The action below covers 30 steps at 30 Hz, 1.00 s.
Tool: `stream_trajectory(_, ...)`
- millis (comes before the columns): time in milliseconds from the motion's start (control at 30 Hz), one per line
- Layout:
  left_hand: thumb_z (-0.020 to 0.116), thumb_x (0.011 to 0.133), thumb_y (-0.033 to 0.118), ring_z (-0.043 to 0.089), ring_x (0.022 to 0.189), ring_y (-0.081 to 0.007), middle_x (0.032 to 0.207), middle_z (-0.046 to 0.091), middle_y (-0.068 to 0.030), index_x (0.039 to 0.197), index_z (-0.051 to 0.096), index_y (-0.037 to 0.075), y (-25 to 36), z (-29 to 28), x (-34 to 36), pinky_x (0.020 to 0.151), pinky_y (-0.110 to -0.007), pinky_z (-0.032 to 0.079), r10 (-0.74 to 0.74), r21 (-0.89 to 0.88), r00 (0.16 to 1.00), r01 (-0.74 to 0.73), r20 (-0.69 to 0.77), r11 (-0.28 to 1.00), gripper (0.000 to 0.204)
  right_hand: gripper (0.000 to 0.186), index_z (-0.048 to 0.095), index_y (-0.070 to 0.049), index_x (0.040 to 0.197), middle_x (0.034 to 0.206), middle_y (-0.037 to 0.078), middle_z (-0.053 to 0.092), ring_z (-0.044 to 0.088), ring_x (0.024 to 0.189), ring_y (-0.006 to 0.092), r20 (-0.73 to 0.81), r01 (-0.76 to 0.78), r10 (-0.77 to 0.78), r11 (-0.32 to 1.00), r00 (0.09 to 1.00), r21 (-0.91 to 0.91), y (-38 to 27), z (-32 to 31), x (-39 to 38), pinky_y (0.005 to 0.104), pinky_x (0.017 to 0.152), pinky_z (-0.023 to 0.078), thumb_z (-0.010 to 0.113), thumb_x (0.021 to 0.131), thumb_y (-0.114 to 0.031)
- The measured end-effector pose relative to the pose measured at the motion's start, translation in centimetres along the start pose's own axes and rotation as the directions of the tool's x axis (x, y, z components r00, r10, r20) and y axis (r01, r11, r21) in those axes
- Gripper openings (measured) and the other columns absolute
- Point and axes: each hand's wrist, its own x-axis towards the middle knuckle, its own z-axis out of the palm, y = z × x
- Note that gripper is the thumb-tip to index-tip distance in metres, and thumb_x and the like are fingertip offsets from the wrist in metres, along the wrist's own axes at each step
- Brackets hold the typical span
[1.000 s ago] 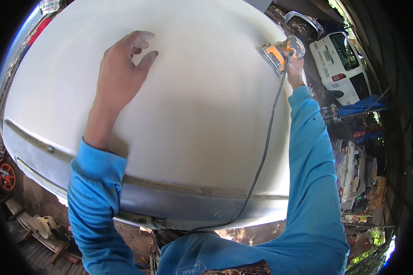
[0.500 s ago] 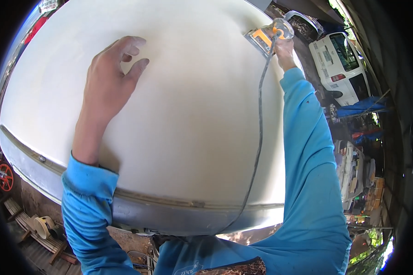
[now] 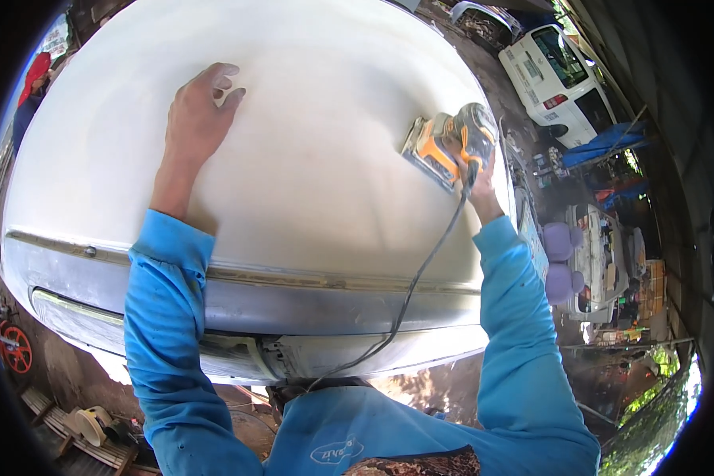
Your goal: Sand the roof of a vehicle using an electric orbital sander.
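A large white vehicle roof [image 3: 317, 174] curves out in front of me. At its right side my right hand [image 3: 485, 184] is closed around a yellow-and-black power sander [image 3: 436, 151], whose flat pad lies against the white surface. From the sander a dark cord [image 3: 415, 278] runs back over the roof's near edge toward my body. My left hand [image 3: 197, 117] is at the left part of the roof, fingers loosely bent and thumb apart, with nothing in it. Whether its underside touches the roof, I cannot tell.
A grooved strip [image 3: 293, 280] runs along the roof's near edge. Beyond the right side are a white van [image 3: 563, 79], purple seats [image 3: 559, 262] and a blue tarp [image 3: 599, 149]. A person in a red cap [image 3: 37, 73] is at the far left. An orange wheel [image 3: 14, 349] stands lower left.
My right hand has drawn the sander back nearer to me, and that arm is more bent. The left hand stays over the same area. The view has shifted, showing more of the near edge.
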Motion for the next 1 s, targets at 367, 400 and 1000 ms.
stream_trajectory(367, 0.073, 0.090, 0.012, 0.072, 0.095, -0.0298, 0.107, 0.073, -0.0163, 0.122, 0.066, 0.007, 2.4, 1.0, -1.1, 0.084, -0.039, 0.056, 0.057, -0.089, 0.994, -0.049, 0.089, 0.995, 0.034, 0.062, 0.052, 0.000, 0.132, 0.118, 0.010, 0.063, 0.061, 0.107, 0.0206, 0.041, -0.138, 0.133, 0.976, 0.990, 0.166, 1.7, -0.7, -0.6, 0.0361, 0.095, 0.051, 0.083, 0.079, -0.008)
stream_trajectory(400, 0.073, 0.090, 0.012, 0.072, 0.095, -0.0298, 0.107, 0.073, -0.0163, 0.122, 0.066, 0.007, 2.5, 0.9, -1.0, 0.084, -0.039, 0.056, 0.040, -0.070, 0.995, -0.034, 0.094, 0.997, 0.034, 0.055, 0.055, 0.000, 0.127, 0.114, 0.011, 0.064, 0.062, 0.104, 0.0213, -0.024, -0.087, 0.089, 0.992, 0.996, 0.094, 1.6, 0.3, 0.8, 0.0365, 0.093, 0.052, 0.082, 0.080, -0.010)
stream_trajectory(1000, 0.074, 0.088, 0.013, 0.071, 0.089, -0.0309, 0.104, 0.073, -0.0157, 0.121, 0.066, 0.008, 1.3, 0.4, -0.2, 0.080, -0.040, 0.056, -0.005, 0.003, 0.997, 0.005, 0.074, 1.000, 0.035, 0.062, 0.059, 0.004, 0.121, 0.107, 0.012, 0.067, 0.064, 0.094, 0.0203, 0.004, -0.115, 0.115, 0.985, 0.993, 0.129, 4.1, 0.6, 11.4, 0.0376, 0.082, 0.054, 0.087, 0.078, -0.031)
